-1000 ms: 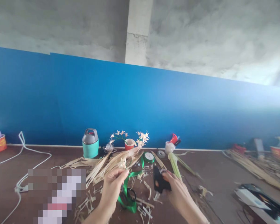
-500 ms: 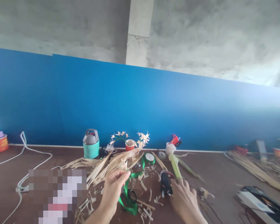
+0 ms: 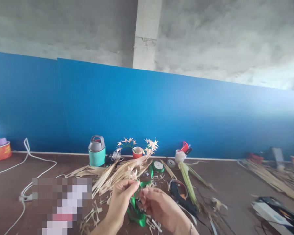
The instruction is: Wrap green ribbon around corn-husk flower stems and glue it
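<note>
My left hand (image 3: 123,197) is closed in a pinch on a small cream corn-husk flower (image 3: 131,174), whose petals stand up above the thumb. Close beside it, my right hand (image 3: 159,204) has thumb and finger pressed together; whatever sits between them is too small to make out. A green ribbon (image 3: 139,220) loops behind and below both hands, running back towards its spool (image 3: 158,166). Dark scissors (image 3: 139,206) lie partly hidden between the hands. To the right of my right hand, a black glue gun (image 3: 181,199) lies on the table.
Dried husks (image 3: 122,173) and scraps spread over the brown table (image 3: 73,164). Behind stand a teal flask (image 3: 97,157), a red cup (image 3: 137,154) by finished flowers (image 3: 151,145), and a white pen holder (image 3: 180,156). A green husk stalk (image 3: 187,182) lies right; white cable (image 3: 26,182) lies left.
My right hand has set the glue gun down on the right, let it go and come back beside my left hand, fingers pinched. My left hand keeps holding the flower.
</note>
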